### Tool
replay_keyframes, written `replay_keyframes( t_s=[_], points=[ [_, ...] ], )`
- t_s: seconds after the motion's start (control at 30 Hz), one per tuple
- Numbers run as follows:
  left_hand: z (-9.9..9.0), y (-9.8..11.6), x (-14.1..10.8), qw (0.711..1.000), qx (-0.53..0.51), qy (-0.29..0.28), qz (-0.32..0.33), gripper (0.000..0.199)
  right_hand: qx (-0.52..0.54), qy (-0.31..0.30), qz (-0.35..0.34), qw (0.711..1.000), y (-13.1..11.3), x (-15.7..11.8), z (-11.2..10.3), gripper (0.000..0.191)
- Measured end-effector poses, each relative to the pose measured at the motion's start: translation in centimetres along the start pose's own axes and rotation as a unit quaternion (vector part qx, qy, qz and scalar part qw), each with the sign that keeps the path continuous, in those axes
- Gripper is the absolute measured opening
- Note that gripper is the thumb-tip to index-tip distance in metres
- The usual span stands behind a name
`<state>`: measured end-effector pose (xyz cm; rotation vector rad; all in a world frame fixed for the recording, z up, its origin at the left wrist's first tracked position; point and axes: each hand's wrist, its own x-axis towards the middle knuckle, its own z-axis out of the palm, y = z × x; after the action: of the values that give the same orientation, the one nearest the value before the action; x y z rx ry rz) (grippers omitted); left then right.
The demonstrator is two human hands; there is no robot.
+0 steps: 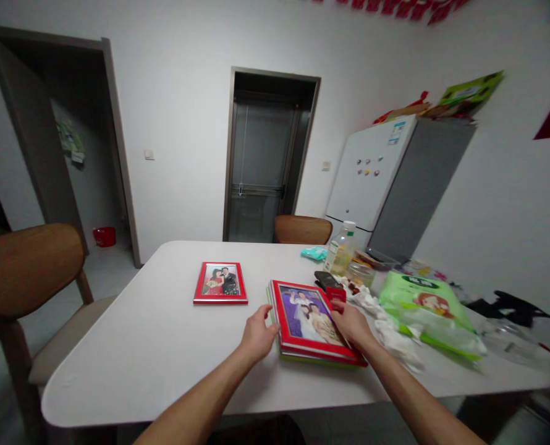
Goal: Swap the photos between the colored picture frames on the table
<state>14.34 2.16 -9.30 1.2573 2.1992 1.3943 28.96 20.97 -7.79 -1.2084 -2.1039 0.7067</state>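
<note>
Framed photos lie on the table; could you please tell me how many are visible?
2: the left photo lies alone on the table; the right photo tops the stack between the left hand and right hand. More may be hidden beneath it.

Left-to-right rundown

On the white rounded-corner table [159, 346], a red rectangular photo frame [220, 284] is parked left of a stack of red-edged rectangular frames [307, 315]. A green plastic pack [423, 296] is plonked to its right, a clear plastic bottle [340, 252] tucked behind.
</note>
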Motion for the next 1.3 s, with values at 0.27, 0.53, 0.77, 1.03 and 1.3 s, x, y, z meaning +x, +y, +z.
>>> replay_keyframes(
  t_s=[0.27, 0.53, 0.77, 1.03, 1.3],
  points=[
    [-7.6, -5.3, 3.2, 0.973, 0.232, -0.011, -0.004, 0.058, 0.030, -0.056, -0.297, 0.953, -10.1, -7.0, 4.8, 0.032],
    [-9.6, -3.9, -4.9, 0.943, 0.329, -0.044, 0.035, 0.053, 0.007, -0.097, -0.278, 0.956, -11.3, -10.9, 12.2, 0.043],
    [-8.8, -2.5, -13.2, 0.928, 0.342, -0.077, 0.125, 0.066, 0.045, -0.096, -0.236, 0.966, -9.1, -12.5, 13.4, 0.044],
    [-9.5, 0.3, -12.7, 0.917, 0.353, -0.064, 0.174, 0.025, 0.178, -0.046, -0.201, 0.962, -9.7, -13.0, 10.8, 0.040],
    [-15.2, 3.1, -10.5, 0.967, 0.087, 0.213, 0.109, 0.033, 0.223, -0.119, -0.233, 0.939, -13.0, -14.2, 11.0, 0.043]
  ],
)
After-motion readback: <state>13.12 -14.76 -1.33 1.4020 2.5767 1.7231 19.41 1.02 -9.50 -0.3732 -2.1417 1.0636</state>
